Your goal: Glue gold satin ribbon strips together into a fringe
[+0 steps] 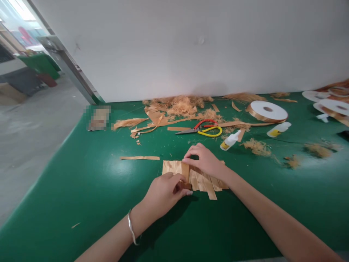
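Observation:
A panel of overlapping golden ribbon strips (pixel 200 181) lies flat on the green table in front of me. Across it runs one darker ribbon strip (pixel 185 170), upright in the view. The thumb and fingers of my right hand (pixel 205 160) pinch the strip's far end at the panel's upper edge. At the near end, my left hand (pixel 166 191), with a silver bangle at its wrist, has its fingers closed on the same strip; the fingers partly hide it. One strip end juts out past the panel's near edge. A loose ribbon strip (pixel 140 158) lies to the left.
Beyond my hands are red-and-yellow-handled scissors (pixel 201 129), a small glue bottle (pixel 230 141) and a second bottle (pixel 279 129). A ribbon roll (pixel 267 111) stands farther back. Frayed fibre scraps (pixel 182 105) pile along the white wall. A pixelated item (pixel 99 118) sits at the back left.

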### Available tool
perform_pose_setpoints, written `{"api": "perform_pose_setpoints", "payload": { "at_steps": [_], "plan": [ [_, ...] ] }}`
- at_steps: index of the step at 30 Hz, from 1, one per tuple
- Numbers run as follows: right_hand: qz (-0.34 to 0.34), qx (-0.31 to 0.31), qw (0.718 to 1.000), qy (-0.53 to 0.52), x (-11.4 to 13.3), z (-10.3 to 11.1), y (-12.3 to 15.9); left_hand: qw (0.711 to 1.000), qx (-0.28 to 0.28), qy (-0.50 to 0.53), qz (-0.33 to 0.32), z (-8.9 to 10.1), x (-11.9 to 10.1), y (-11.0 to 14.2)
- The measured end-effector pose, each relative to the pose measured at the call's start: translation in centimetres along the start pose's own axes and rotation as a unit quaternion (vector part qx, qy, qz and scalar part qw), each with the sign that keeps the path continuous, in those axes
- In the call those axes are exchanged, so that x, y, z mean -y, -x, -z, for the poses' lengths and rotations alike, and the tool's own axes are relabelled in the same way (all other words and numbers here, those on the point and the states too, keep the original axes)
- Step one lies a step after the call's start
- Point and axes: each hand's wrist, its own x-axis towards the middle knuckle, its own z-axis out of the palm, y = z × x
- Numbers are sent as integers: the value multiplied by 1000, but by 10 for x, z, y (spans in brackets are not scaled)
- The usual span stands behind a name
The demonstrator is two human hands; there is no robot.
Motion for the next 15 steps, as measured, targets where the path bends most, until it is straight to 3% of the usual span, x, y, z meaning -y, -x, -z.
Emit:
{"api": "perform_pose_setpoints", "payload": {
  "at_steps": [7,15],
  "plan": [
    [6,-13,999,50,-3,-6,2,981,21,-170,-91,-2,2,1],
    [37,-31,996,72,-8,-10,2,963,23,-248,-100,2,-4,0]
  ]
}}
